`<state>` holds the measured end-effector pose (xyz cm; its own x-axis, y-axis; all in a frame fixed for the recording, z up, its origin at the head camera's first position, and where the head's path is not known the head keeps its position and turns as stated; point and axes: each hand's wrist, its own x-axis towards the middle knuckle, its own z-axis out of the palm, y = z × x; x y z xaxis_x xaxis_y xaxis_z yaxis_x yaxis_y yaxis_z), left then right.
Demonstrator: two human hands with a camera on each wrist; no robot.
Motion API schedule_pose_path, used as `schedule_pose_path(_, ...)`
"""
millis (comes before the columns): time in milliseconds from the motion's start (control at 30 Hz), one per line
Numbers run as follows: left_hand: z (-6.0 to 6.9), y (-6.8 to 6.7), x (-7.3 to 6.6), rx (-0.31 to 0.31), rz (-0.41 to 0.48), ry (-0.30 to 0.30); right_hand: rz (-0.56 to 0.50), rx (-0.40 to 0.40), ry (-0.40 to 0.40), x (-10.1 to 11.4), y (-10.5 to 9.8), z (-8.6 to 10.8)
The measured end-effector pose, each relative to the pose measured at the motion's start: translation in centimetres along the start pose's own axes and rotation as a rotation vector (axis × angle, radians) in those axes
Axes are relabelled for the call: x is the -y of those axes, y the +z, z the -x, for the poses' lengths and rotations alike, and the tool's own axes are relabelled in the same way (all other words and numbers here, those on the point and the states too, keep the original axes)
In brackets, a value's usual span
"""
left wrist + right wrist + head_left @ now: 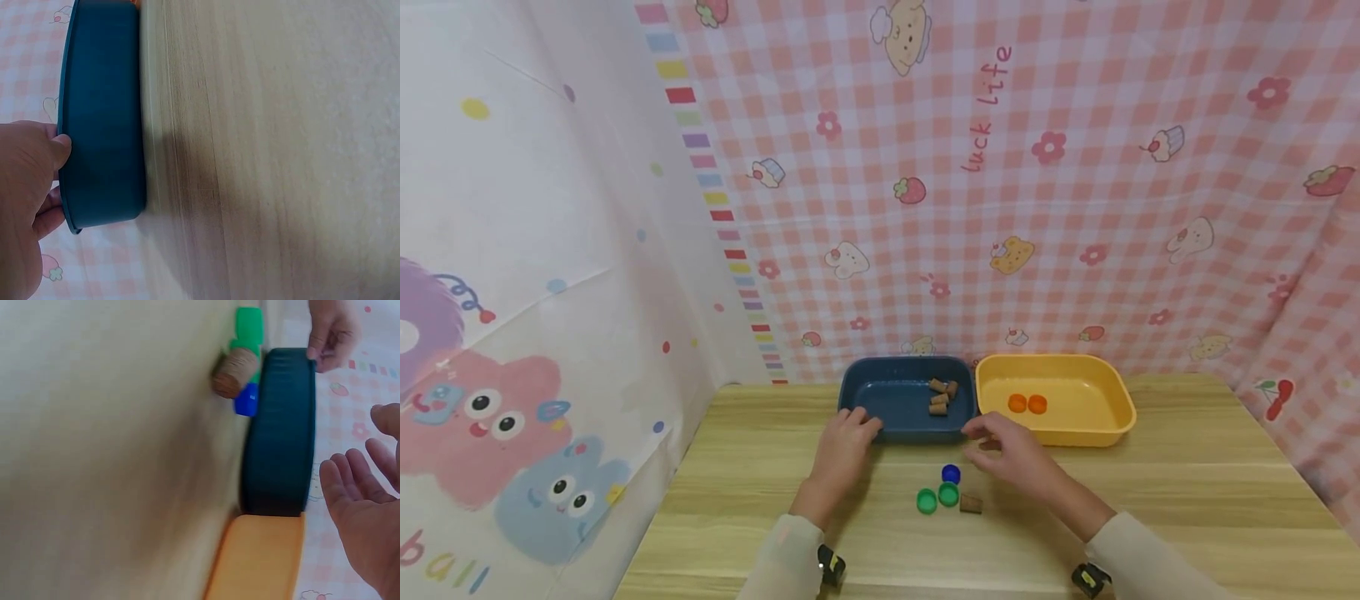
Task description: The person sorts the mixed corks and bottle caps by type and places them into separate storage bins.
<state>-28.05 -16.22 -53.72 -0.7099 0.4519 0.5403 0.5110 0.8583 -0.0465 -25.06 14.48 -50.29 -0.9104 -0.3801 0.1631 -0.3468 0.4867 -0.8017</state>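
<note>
My left hand (844,454) grips the near left rim of the dark blue tray (887,437); in the left wrist view the thumb of the hand (28,181) lies on the rim of the tray (103,119). Several corks (938,399) lie in the tray's right part. My right hand (1018,457) is held near where the two trays meet, its fingers spread and nothing in them, as the right wrist view shows of the hand (369,512). On the table before the trays are a blue cap (951,474), two green caps (927,501) and a cork (971,504).
A yellow tray (1078,438) stands against the dark blue one on the right, with two orange caps (1017,403) inside. Behind the wooden table (760,483) hangs a pink checked cloth (880,225); a white printed cloth (580,217) hangs at the left.
</note>
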Motion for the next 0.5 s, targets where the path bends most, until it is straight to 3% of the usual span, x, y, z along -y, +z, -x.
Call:
schedule_pose_path(400, 0.0, 0.1, 0.0, 0.020, 0.006, -0.014, 0.059, 0.135, 0.009, -2.2, 0.8, 3.0)
schedule_pose_path(500, 0.0, 0.0, 0.0, 0.026, 0.013, -0.016, 0.061, 0.166, 0.050, -2.4, 1.1, 3.4)
